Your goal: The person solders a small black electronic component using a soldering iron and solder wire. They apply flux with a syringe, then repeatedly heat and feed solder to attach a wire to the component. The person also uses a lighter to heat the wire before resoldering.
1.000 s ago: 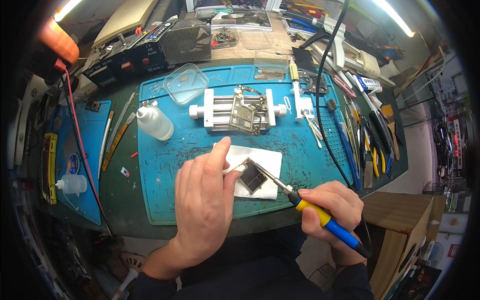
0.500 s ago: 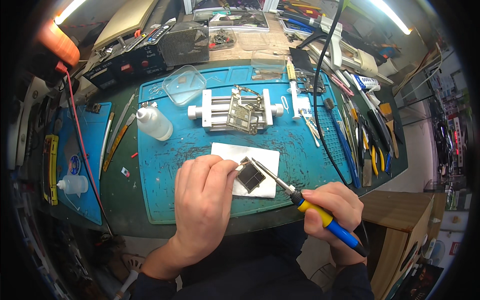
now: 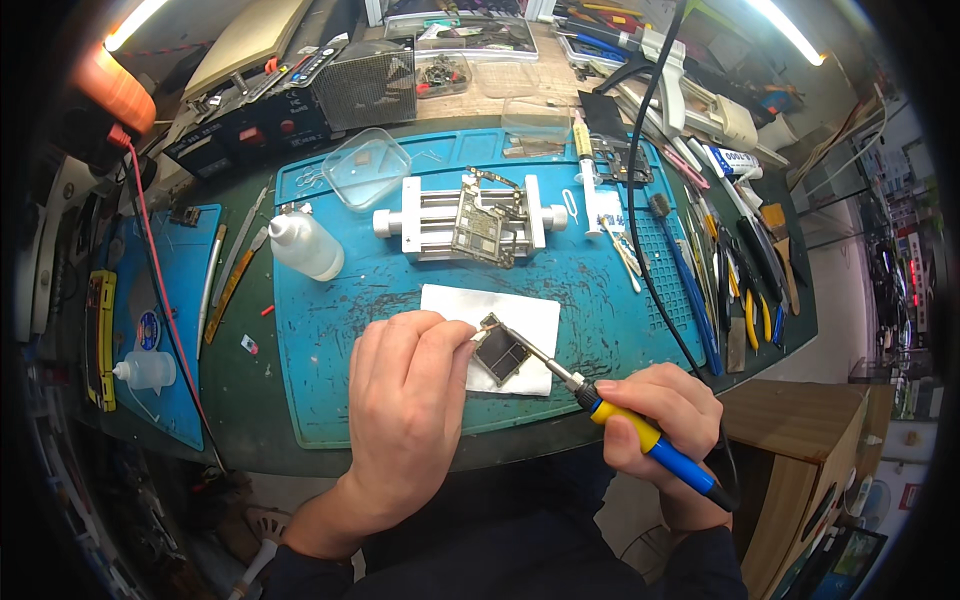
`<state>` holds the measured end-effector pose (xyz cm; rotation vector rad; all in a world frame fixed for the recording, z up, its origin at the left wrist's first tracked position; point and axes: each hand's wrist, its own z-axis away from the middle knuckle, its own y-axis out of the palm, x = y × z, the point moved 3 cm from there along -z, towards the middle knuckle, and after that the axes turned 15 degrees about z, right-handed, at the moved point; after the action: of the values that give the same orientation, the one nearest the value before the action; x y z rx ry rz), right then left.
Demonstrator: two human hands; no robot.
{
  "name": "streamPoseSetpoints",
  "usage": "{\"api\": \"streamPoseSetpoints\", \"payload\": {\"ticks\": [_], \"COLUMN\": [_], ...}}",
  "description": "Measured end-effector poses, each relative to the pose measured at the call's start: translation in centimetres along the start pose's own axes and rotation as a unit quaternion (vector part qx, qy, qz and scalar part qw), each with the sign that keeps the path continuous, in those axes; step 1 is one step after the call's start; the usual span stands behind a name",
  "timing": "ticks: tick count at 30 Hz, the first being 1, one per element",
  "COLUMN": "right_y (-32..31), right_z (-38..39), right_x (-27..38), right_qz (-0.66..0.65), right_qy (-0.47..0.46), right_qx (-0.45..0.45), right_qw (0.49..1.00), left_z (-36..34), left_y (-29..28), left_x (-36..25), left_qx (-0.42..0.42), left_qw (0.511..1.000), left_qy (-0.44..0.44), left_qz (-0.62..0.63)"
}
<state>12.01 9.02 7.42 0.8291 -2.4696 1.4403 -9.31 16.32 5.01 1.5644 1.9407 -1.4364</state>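
A small square dark circuit board (image 3: 502, 357) with a paler rim lies turned cornerwise on a folded white cloth (image 3: 535, 310). At its upper left corner, my left hand (image 3: 408, 385) is closed in a pinch. A tiny pale piece with a coppery end shows at those fingertips, too small to name. My right hand (image 3: 668, 425) grips the yellow and blue handle of a soldering iron (image 3: 630, 422). The iron's metal tip points up and left and reaches the board's upper corner; I cannot tell whether it touches.
Behind the cloth a metal clamp fixture (image 3: 425, 235) holds another circuit board (image 3: 480, 230). A squeeze bottle (image 3: 308, 248) and clear tray (image 3: 365, 170) stand left. Right are a syringe (image 3: 583, 145), cotton swabs (image 3: 630, 265), pliers (image 3: 752, 300) and a hanging black cable (image 3: 648, 130).
The soldering iron and my right hand have shifted slightly left, bringing the tip farther over the board's upper corner. My left hand stays almost still.
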Motion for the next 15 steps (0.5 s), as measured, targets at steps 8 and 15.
{"api": "streamPoseSetpoints", "payload": {"ticks": [8,15], "right_y": [-0.19,-0.53], "right_z": [0.34,0.53], "right_x": [-0.16,-0.23], "right_qz": [-0.003,-0.005], "right_qy": [0.006,0.014], "right_qx": [-0.002,-0.002], "right_qw": [1.0,1.0], "left_z": [-0.04,-0.14], "left_y": [-0.02,0.04], "left_x": [-0.1,-0.2], "left_qx": [0.006,0.013], "left_qw": [1.0,1.0], "left_qy": [0.006,0.012], "left_qz": [0.006,0.012]}}
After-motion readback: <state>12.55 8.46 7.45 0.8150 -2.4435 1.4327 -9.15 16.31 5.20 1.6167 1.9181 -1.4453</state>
